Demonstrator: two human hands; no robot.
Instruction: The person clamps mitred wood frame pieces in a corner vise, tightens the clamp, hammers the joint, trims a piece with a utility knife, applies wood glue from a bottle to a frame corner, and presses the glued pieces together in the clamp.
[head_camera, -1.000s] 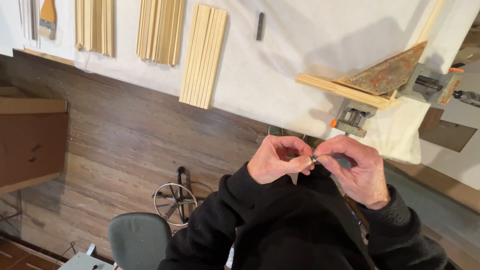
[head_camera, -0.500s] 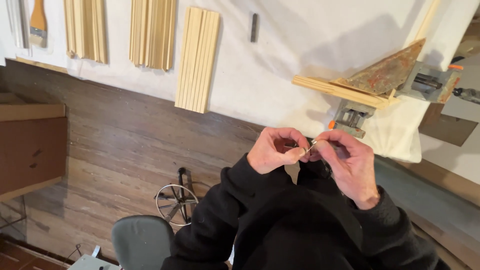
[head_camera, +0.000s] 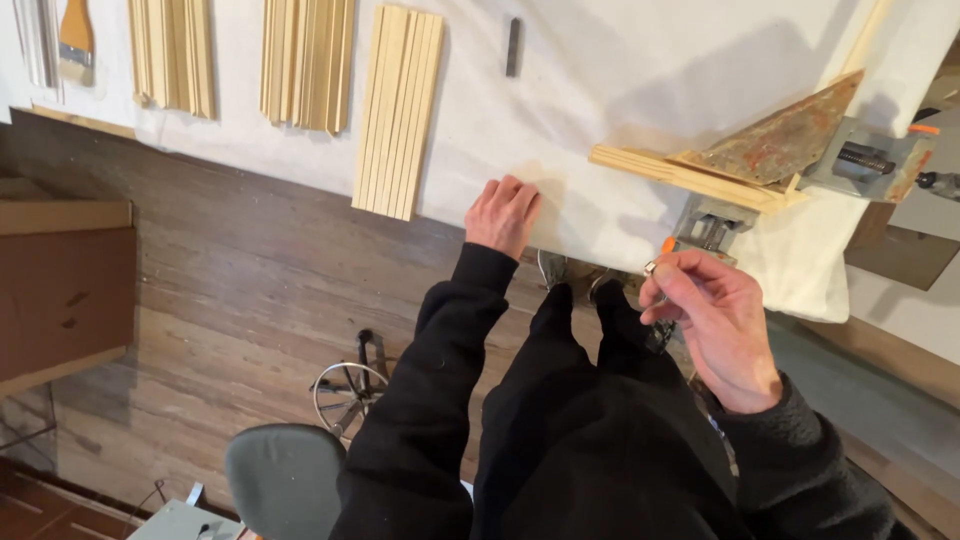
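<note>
My left hand rests flat on the edge of the white-covered table, fingers together, holding nothing. My right hand hovers below the table edge, its thumb and fingers pinched on a small metal piece. Just above that hand a metal clamp with an orange tip grips a pale wood strip and a rusty triangular plate to the table edge. A bundle of thin wooden slats lies to the left of my left hand.
Two more slat bundles and a paintbrush lie along the table's far left. A small dark bar lies on the cloth. A brown cabinet, a grey stool and a wire wheel stand on the wooden floor.
My hands have come apart. The left hand moved up onto the table edge, while the right hand kept the small metal piece and shifted right, toward the clamp.
</note>
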